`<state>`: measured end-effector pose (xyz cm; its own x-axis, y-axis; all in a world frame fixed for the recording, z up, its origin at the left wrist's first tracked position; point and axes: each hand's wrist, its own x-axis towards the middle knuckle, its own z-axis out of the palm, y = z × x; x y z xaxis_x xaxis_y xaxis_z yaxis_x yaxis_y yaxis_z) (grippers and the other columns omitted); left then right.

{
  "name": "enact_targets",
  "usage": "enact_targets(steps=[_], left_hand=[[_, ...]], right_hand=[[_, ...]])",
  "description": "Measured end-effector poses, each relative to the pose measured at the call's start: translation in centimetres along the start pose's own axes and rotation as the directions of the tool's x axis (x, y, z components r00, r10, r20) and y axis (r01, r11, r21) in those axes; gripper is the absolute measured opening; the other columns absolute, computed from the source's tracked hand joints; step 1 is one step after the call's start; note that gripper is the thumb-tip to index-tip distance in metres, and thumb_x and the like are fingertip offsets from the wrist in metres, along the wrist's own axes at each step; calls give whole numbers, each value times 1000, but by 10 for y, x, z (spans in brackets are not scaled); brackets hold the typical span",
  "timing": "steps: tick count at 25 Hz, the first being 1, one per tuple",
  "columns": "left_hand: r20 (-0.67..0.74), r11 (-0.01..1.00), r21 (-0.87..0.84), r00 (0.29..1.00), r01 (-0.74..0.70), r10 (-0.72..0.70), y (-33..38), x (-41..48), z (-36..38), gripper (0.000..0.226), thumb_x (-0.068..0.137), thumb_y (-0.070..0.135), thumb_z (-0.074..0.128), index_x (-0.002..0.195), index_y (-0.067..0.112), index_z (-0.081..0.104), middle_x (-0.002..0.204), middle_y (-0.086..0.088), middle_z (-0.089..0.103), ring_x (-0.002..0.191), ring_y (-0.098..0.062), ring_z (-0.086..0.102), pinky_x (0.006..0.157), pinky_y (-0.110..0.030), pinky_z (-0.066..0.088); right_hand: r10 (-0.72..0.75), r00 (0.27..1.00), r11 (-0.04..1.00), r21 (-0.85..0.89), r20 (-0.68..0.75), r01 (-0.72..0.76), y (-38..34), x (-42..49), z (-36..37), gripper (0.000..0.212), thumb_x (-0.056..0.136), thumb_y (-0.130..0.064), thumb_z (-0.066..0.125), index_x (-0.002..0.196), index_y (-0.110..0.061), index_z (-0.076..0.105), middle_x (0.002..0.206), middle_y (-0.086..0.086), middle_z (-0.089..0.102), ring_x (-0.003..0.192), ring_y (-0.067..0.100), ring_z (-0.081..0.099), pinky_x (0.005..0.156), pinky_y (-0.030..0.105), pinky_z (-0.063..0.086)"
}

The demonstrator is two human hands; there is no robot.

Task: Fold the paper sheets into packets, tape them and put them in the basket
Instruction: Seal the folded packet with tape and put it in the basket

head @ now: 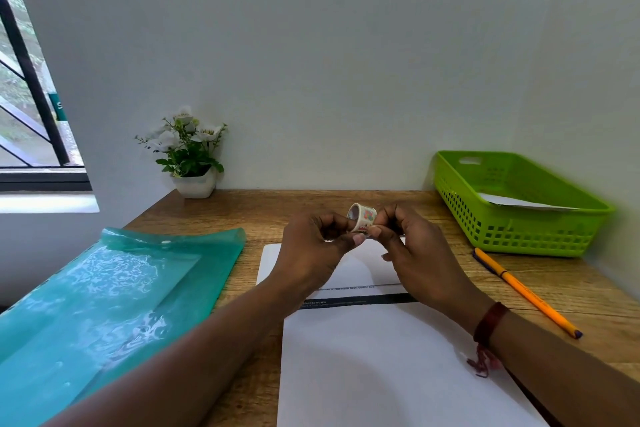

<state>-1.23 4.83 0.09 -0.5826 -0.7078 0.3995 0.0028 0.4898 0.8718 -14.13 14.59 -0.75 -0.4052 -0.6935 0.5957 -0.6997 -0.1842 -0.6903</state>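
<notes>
A small roll of patterned tape [362, 217] is held above the desk between both hands. My left hand [313, 250] pinches it from the left, and my right hand [412, 246] pinches its lower right edge with thumb and fingers. Below the hands lies a folded white paper packet [360, 270] with a dark printed band along its near edge. It rests partly on a larger white sheet [381, 364] nearer to me. At the back right stands a green plastic basket [512, 229] with a white folded paper [519, 204] inside.
A translucent teal plastic folder [104, 298] covers the desk's left side. An orange pen [526, 291] lies diagonally right of the papers, in front of the basket. A white pot of artificial flowers [192, 156] stands at the back left by the wall. The wooden desk [294, 204] meets the wall.
</notes>
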Motion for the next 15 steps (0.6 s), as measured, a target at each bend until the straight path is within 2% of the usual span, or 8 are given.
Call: enact_targets(steps=[4, 7, 9, 12, 15], left_hand=[[-8, 999, 35, 1000, -10, 10, -3, -1, 1, 18, 78, 21, 79, 75, 36, 69, 77, 23, 70, 80, 5, 66, 75, -20, 53], [-9, 999, 25, 1000, 22, -22, -5, 1, 3, 14, 80, 22, 78, 76, 33, 70, 82, 20, 72, 83, 1, 67, 82, -30, 57], [1, 998, -17, 998, 59, -59, -4, 2, 2, 13, 81, 20, 76, 79, 32, 69, 87, 16, 73, 86, -4, 68, 86, -36, 57], [20, 996, -37, 996, 85, -84, -3, 3, 2, 12, 81, 21, 76, 84, 29, 69, 92, 9, 73, 89, -10, 68, 87, -40, 57], [60, 995, -43, 994, 92, -89, -1, 1, 2, 8, 79, 26, 77, 82, 29, 69, 87, 9, 72, 87, -14, 67, 83, -42, 58]], right_hand=[[-1, 1000, 999, -37, 13, 2, -1, -2, 1, 14, 92, -16, 60, 80, -23, 54, 77, -15, 62, 79, 8, 59, 70, 48, 53], [-10, 999, 998, -58, 38, 12, -3, -2, 1, 13, 92, -14, 59, 81, -20, 54, 75, -16, 60, 76, 7, 57, 69, 45, 52], [-18, 999, 998, -64, 34, 20, -3, -2, 1, 10, 91, -17, 61, 84, -19, 55, 76, -13, 61, 78, 7, 58, 68, 36, 52], [-39, 999, 998, -58, -22, 38, -5, -3, -1, 15, 85, -21, 69, 94, -17, 58, 81, -11, 64, 81, -1, 60, 68, 11, 44], [-39, 997, 998, -57, -68, 35, -7, -1, -2, 19, 81, -23, 74, 96, -20, 62, 81, -12, 67, 79, -2, 62, 67, 8, 43]])
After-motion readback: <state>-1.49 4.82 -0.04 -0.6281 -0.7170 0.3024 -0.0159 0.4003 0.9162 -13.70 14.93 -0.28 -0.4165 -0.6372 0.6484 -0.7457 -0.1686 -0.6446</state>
